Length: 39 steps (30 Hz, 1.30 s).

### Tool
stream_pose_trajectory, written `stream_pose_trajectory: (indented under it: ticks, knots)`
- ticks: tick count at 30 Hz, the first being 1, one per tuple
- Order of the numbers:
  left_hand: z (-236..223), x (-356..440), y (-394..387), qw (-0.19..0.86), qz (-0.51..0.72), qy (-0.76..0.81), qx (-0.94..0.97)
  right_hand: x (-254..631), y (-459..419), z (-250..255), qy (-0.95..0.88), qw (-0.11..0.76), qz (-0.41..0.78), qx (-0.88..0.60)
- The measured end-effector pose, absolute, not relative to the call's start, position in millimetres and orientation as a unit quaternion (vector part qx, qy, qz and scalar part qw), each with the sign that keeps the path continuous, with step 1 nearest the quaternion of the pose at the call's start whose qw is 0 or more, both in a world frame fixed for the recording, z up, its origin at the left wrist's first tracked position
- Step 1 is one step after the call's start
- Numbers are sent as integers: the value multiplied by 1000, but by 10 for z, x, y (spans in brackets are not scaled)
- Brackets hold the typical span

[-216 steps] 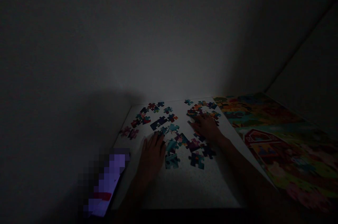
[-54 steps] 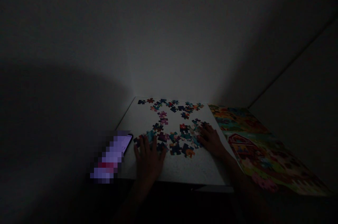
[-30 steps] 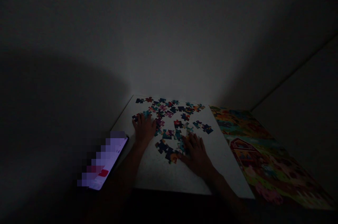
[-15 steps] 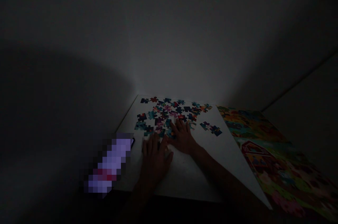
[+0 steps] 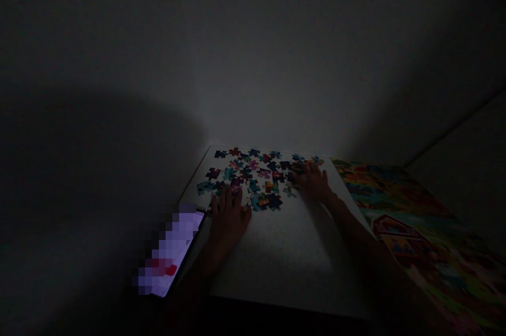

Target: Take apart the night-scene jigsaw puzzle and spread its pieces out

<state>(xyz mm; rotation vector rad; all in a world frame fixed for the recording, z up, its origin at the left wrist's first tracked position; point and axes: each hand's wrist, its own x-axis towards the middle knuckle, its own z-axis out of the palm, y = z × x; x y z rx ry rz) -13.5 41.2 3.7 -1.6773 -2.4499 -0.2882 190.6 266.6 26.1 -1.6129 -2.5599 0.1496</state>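
Many colourful jigsaw pieces (image 5: 264,173) lie scattered over the far half of a white board (image 5: 269,257). My left hand (image 5: 229,220) rests at the near left edge of the pieces, fingers spread and lying flat over some of them. Farther off, at the right side of the spread, my right hand (image 5: 314,184) also has its fingers stretched out, over pieces that it partly covers. A row of pieces (image 5: 264,201) sits between the two hands, close together; whether they are joined I cannot tell. Neither hand grips anything.
A lit phone (image 5: 184,246), partly blurred out, lies along the board's left edge. To the right is a brightly coloured farm picture (image 5: 403,225) with a red barn. A pale wall (image 5: 272,72) rises behind the board. The light is dim.
My right hand has moved right and away from my left hand. The left hand has shifted slightly left. The small cluster at the right no longer shows there; pieces near the middle are uncovered.
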Motion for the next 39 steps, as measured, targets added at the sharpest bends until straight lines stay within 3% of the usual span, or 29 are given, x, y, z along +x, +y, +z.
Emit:
stream_pose_trajectory:
  ticks: [6,11,29,39]
  knots:
    - [53,-215,507,78,-113,-837,-529,2657,2634,-132,-820,73,39,-566]
    - [75,-276,667,72,-113,-849,-512,2556,2300,-292,-834,118,41,-538]
    - [284,-561,1582,39,-153,-912,-378,1905,1757,40,-935,81,122,-322]
    - [225,-869,2046,19,-129,-932,-338,1888,2068,99,-918,94,129,-362]
